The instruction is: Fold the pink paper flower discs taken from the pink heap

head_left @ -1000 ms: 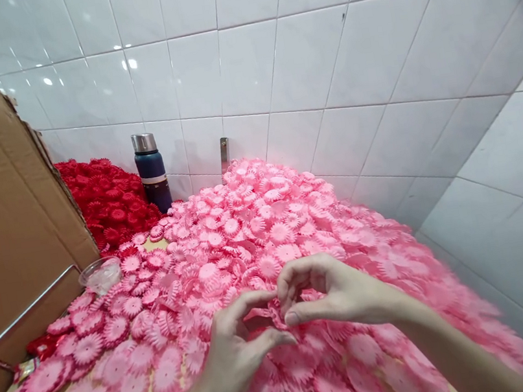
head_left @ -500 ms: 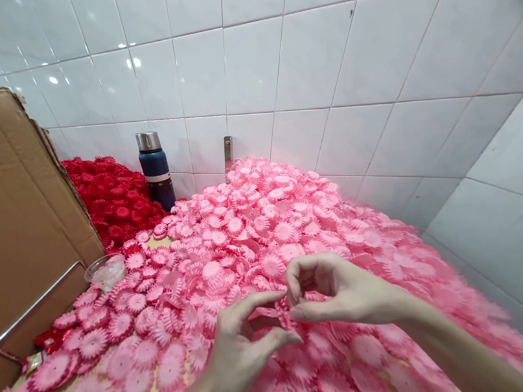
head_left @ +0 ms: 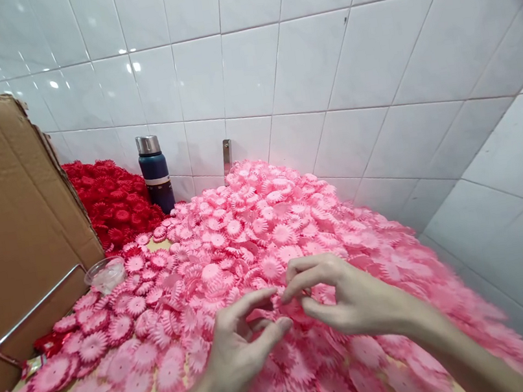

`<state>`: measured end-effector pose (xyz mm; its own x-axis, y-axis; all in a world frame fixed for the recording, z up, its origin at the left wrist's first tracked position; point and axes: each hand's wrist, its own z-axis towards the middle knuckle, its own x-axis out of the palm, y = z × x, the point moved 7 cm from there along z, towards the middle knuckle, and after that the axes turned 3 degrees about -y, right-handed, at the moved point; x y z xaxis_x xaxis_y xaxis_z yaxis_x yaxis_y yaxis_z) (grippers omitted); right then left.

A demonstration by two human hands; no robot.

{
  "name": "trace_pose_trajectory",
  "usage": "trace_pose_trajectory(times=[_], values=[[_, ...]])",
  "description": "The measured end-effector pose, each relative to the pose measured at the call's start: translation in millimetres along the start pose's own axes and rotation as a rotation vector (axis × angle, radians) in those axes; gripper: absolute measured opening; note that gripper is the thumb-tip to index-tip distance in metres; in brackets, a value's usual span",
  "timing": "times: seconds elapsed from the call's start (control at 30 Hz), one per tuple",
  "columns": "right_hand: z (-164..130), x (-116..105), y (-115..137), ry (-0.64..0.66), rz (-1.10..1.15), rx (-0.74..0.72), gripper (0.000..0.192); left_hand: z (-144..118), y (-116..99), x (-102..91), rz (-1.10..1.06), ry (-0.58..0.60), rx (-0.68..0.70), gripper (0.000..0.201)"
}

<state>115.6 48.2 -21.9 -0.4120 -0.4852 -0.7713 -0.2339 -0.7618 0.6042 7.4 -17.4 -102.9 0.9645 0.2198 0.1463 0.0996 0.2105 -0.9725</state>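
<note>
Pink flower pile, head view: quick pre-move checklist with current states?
1. Left hand over the pink flower pile: ok.
2. Right hand fingertips meet the left's: ok.
3. One single pink piece pinched between the hands: cannot tell, fingers hide it.
4. Blue flask upright, apart from the hands: ok.
5. Clear cup out of the hands' way: ok.
6. Red flower pile kept fully separate from pink: not ok, edges mix.

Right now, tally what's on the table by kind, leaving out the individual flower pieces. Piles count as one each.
Pink flower pile: 1
Red flower pile: 1
Blue flask: 1
Clear plastic cup: 1
Cardboard box: 1
Hands at the pink pile, left hand and right hand: 2
Total: 7
</note>
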Motion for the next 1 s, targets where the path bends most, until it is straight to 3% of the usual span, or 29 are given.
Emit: trace_pose_trajectory(times=[0.17, 0.27, 0.47, 0.67, 0.77, 0.9, 1.0], values=[[-0.4, 4.6, -1.4, -0.054, -0.089, 0.023, 0.004, 0.8, 0.9, 1.0, -0.061, 0.022, 0.007, 0.035], [1.8, 6.8, -6.9, -0.088, -0.123, 0.057, 0.005, 0.5, -1.2, 0.1, -0.076, 0.009, 0.044, 0.042], [3.9, 14.7, -6.0, -0.054, -0.065, 0.075, 0.021, 3.0, -10.4, -3.2, 0.054, -0.021, 0.145, 0.023], [4.9, 22.4, -2.1, -0.015, 0.042, 0.104, 0.025, 1.1, -9.7, -4.2, 0.009, -0.043, 0.096, 0.018], [5.9, 20.2, -2.7, -0.023, 0.123, 0.122, 0.026, 1.8, -8.9, -8.9, 0.011, -0.118, 0.091, 0.011], [3.8, 13.8, -2.5, 0.006, 0.417, 0.144, 0.019, 9.2, -4.2, -24.9, -0.016, -0.262, 0.068, 0.011], [1.1, -5.6, 2.3, -0.132, 0.535, 0.045, 0.022, 14.1, -2.5, -37.0, -0.010, -0.365, 0.057, 0.014]])
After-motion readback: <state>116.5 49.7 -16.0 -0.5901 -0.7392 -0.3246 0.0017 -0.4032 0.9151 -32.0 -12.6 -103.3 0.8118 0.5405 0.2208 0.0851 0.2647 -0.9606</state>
